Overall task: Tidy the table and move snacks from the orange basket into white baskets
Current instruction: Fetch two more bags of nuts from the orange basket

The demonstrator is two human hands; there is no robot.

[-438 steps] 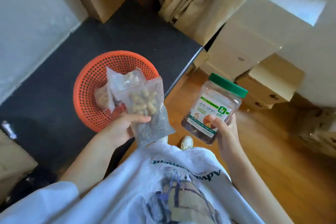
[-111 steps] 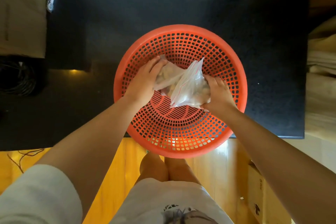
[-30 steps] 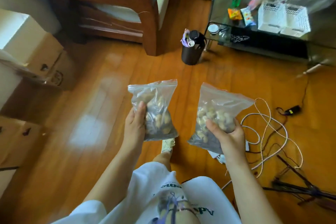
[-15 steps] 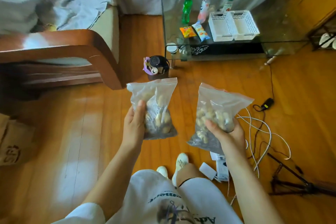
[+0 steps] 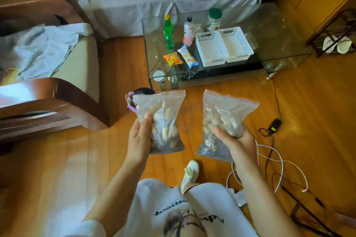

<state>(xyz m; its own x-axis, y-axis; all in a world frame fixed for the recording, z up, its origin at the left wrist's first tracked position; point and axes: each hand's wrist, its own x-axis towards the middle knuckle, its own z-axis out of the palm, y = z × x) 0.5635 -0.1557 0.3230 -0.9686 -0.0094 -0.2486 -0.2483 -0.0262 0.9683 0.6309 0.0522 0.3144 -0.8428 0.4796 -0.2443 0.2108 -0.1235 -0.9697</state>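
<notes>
My left hand [image 5: 139, 138] grips a clear zip bag of nuts [image 5: 163, 121], held upright over the wooden floor. My right hand [image 5: 234, 140] holds a second clear zip bag of nuts [image 5: 221, 115] from below. Ahead stands a glass coffee table [image 5: 279, 31] with two empty white baskets [image 5: 211, 49] [image 5: 237, 44] side by side. Left of the baskets lie an orange snack packet [image 5: 172, 59] and a pale blue snack packet [image 5: 187, 59]. The orange basket is out of view.
A green bottle [image 5: 168, 32], a white bottle [image 5: 188, 31] and a green-lidded jar [image 5: 214, 18] stand behind the snacks. A wooden armchair [image 5: 57, 90] is at left, a dark bin [image 5: 143, 91] behind the left bag. Cables [image 5: 269, 159] and a tripod leg [image 5: 308, 215] lie on the floor at right.
I have turned away from the orange basket with a bag in each hand. Over the last second the glass table has come closer and more to the centre of view.
</notes>
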